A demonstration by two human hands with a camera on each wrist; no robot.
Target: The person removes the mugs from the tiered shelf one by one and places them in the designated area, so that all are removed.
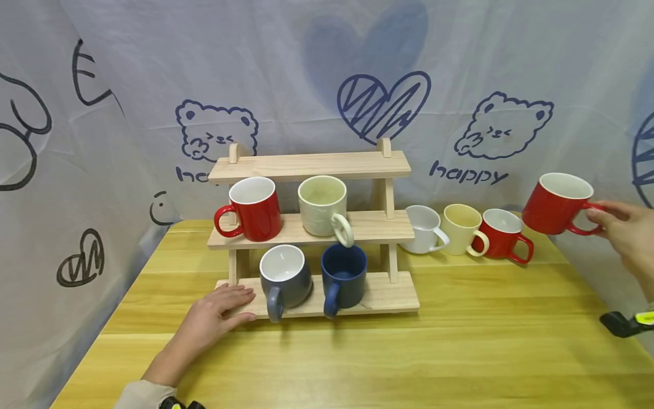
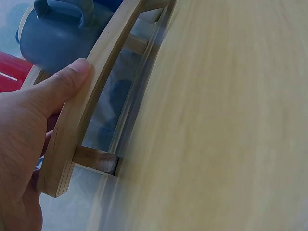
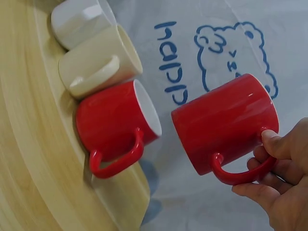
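My right hand [image 1: 628,233] pinches the handle of a red mug [image 1: 554,204], white inside, held up off the table at the far right. In the right wrist view the thumb and fingers close round that handle. My left hand [image 1: 212,315] rests on the left end of the bottom board of a three-tier wooden shelf [image 1: 393,292]; its thumb [image 2: 72,79] lies along the front edge. Nearest to it stands a grey-blue mug [image 1: 288,284], with a dark blue mug [image 1: 349,278] beside. The middle tier bears a red mug [image 1: 260,213] and a pale green mug [image 1: 319,210].
Right of the shelf, a white cup [image 1: 421,230], a cream mug [image 1: 460,227] and another red mug [image 1: 498,236] stand in a row on the wooden table [image 1: 460,352]. A pale printed cloth [image 1: 306,68] hangs behind.
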